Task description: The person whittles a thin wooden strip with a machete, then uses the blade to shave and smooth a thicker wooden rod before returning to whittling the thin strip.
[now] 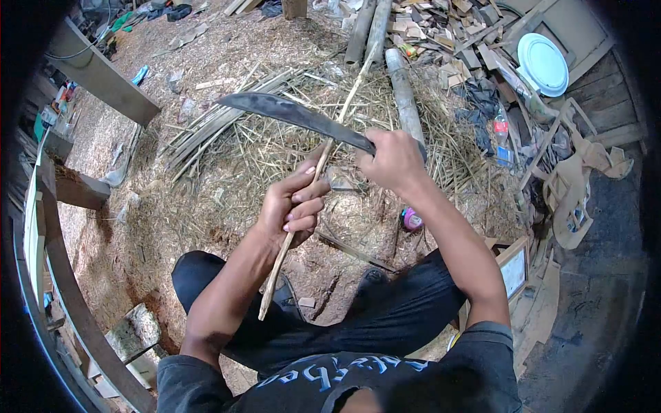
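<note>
My left hand (297, 203) is closed round a long, thin wooden stick (275, 272), which slants from my lap up and away to the right. In my right hand (394, 160) is the handle of a machete (296, 113) with a dark, curved blade pointing to the left. The blade crosses the stick just above my left hand and seems to touch it. My right fingers hide most of the handle. Beyond the blade lies a pile of split strips (220, 124) on the ground, with thin shavings (441, 155) scattered to its right.
Wood chips cover the ground. Round poles (405, 96) lie ahead, near a heap of wood offcuts (447, 34). At the right are a pale blue lid (543, 65), a plastic bottle (501, 127) and cut boards (570, 199). A post (103, 76) leans at the left. A pink round object (412, 219) lies near my right knee.
</note>
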Action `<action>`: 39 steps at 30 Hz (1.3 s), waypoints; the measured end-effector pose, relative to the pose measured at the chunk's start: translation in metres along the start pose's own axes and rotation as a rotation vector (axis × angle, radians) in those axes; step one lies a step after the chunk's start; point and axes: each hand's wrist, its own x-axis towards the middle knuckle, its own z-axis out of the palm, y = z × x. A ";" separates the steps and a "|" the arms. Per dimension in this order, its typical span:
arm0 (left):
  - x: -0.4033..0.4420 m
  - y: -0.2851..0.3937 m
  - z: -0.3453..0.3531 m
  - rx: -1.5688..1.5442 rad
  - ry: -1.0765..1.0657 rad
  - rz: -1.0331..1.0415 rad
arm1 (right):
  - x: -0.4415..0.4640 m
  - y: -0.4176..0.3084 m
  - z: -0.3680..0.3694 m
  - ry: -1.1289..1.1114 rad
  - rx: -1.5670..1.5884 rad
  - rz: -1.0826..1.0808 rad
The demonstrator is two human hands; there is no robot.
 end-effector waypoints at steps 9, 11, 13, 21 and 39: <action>0.005 0.001 0.000 0.094 0.149 0.036 | -0.004 0.000 0.009 0.035 0.002 -0.116; 0.007 0.003 0.000 0.069 0.154 0.014 | -0.009 -0.008 0.011 -0.104 -0.037 -0.113; 0.001 -0.004 0.013 0.090 0.242 0.062 | -0.007 -0.002 0.014 -0.080 -0.013 -0.179; 0.003 -0.001 0.008 0.029 0.291 0.022 | -0.002 0.000 0.001 -0.037 -0.043 -0.056; -0.005 -0.022 0.008 0.277 0.050 -0.091 | 0.025 0.064 -0.028 0.090 0.999 0.471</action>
